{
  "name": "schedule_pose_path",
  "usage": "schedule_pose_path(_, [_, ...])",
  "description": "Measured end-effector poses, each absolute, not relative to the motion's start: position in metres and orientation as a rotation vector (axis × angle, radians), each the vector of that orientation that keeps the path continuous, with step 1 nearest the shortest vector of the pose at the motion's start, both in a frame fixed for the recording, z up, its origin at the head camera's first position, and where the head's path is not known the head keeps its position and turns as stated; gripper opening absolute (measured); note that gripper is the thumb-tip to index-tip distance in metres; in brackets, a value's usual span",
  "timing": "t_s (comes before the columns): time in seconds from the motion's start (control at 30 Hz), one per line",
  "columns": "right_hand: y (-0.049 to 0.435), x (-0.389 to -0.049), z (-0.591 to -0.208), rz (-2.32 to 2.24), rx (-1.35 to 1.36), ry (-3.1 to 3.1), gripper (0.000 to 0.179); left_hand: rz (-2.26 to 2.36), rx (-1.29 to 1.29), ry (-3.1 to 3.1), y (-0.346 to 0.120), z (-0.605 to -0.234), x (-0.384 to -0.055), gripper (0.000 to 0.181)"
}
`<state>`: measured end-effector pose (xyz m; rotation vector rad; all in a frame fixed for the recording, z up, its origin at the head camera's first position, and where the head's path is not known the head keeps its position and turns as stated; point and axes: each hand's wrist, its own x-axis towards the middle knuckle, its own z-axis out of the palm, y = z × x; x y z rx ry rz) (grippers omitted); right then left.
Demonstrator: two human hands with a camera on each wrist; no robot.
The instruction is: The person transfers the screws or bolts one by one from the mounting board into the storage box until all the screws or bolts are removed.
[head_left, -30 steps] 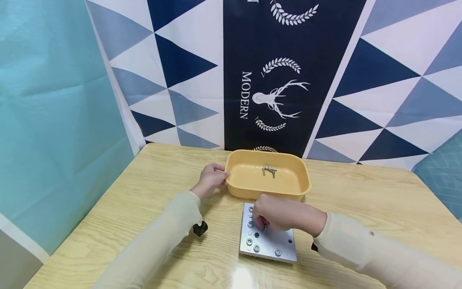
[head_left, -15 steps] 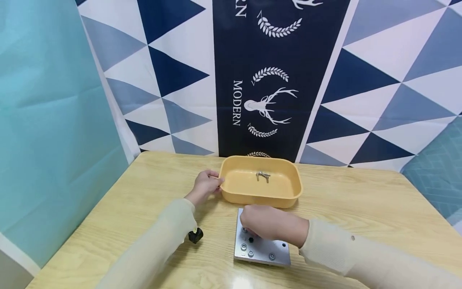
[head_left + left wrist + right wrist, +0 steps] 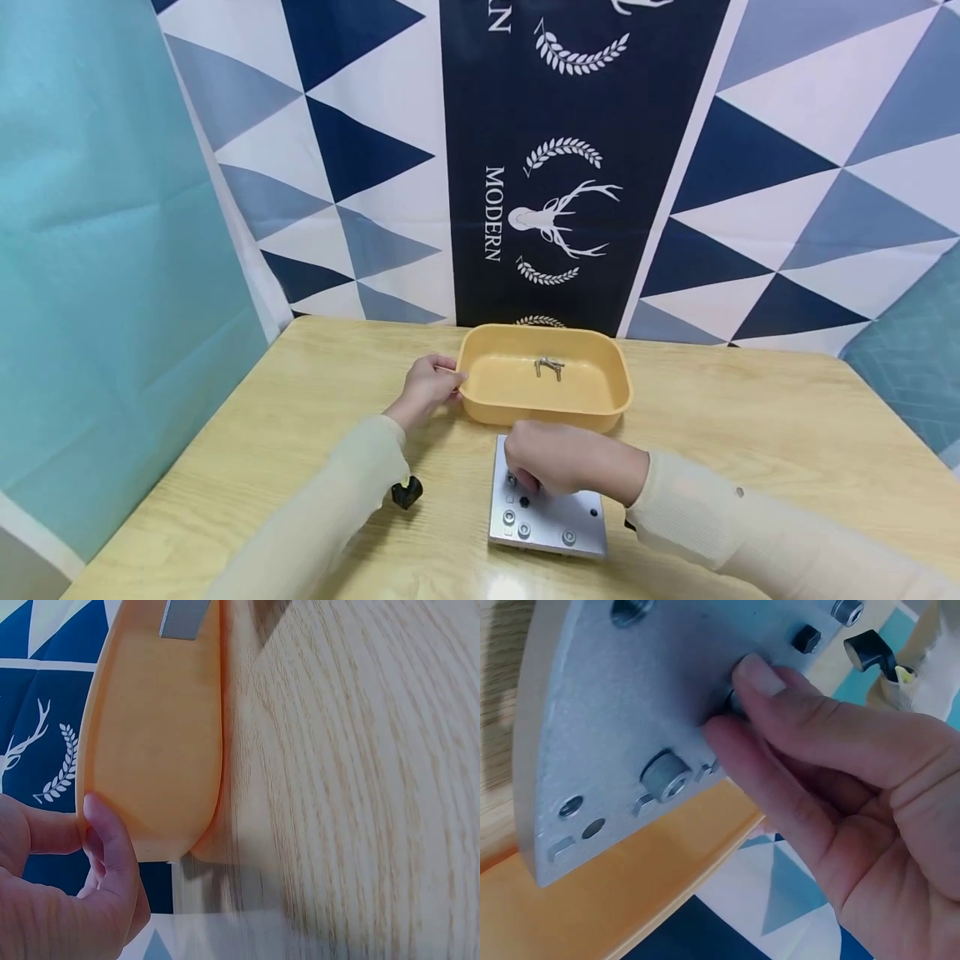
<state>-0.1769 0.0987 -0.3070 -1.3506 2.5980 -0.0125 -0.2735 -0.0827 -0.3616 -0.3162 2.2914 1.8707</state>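
Note:
My left hand (image 3: pixel 429 387) grips the left end of a yellow plastic bin (image 3: pixel 540 414), thumb over the rim and fingers outside. Close in front of the bin, a silver metal plate (image 3: pixel 542 527) has several socket head screws (image 3: pixel 665 776) set in it, along with a few bare holes (image 3: pixel 593 829). Over the plate's upper left part is my right hand (image 3: pixel 558 457). Its thumb and index finger pinch a screw (image 3: pixel 736 702) at the plate's face, mostly hidden by the fingertips.
Several loose screws (image 3: pixel 551 367) lie on the bin's floor. The wooden table (image 3: pixel 735 417) reaches back to a patterned cloth wall (image 3: pixel 390 192). A black wrist mount (image 3: pixel 407 492) hangs below the left sleeve.
The head view has shifted slightly, so bin and plate appear lower and further left. My right fingertips have moved a little left over the plate. The left hand keeps its grip on the bin.

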Motion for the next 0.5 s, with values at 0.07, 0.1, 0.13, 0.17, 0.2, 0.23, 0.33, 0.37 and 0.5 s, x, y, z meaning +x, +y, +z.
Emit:
schedule_pose_path(0.07, [0.0998,-0.1771,-0.3058,-0.013,-1.366,2.609,0.034,1.873,-0.308,2.295,-0.0824,-0.3597,-0.2744,0.026])
schedule_pose_path(0.1, [0.1002,-0.1774,-0.3050,-0.017,-1.370,2.609,0.034,1.872,-0.305,2.297,-0.0823,-0.3590,-0.2749,0.026])
schedule_pose_path(0.13, [0.1007,-0.1779,-0.3043,-0.022,-1.383,2.605,0.034,1.871,-0.304,2.296,-0.0822,-0.3582,-0.2752,0.026])
schedule_pose_path(0.17, [0.1013,-0.1785,-0.3038,-0.033,-1.386,2.599,0.033,1.870,-0.305,2.295,-0.0822,-0.3576,-0.2755,0.026])
schedule_pose_path(0.2, [0.1019,-0.1791,-0.3035,-0.047,-1.396,2.591,0.033,1.868,-0.303,2.296,-0.0822,-0.3576,-0.2757,0.025])
schedule_pose_path(0.23, [0.1025,-0.1801,-0.3035,-0.056,-1.412,2.582,0.032,1.867,-0.303,2.295,-0.0821,-0.3577,-0.2758,0.025])
schedule_pose_path(0.33, [0.1043,-0.1822,-0.3049,-0.080,-1.443,2.556,0.030,1.862,-0.301,2.298,-0.0823,-0.3592,-0.2762,0.024])
schedule_pose_path(0.37, [0.1051,-0.1829,-0.3057,-0.087,-1.441,2.549,0.029,1.859,-0.302,2.298,-0.0824,-0.3601,-0.2763,0.024])
schedule_pose_path(0.5, [0.1074,-0.1859,-0.3076,-0.113,-1.417,2.540,0.028,1.849,-0.297,2.302,-0.0841,-0.3605,-0.2764,0.024])
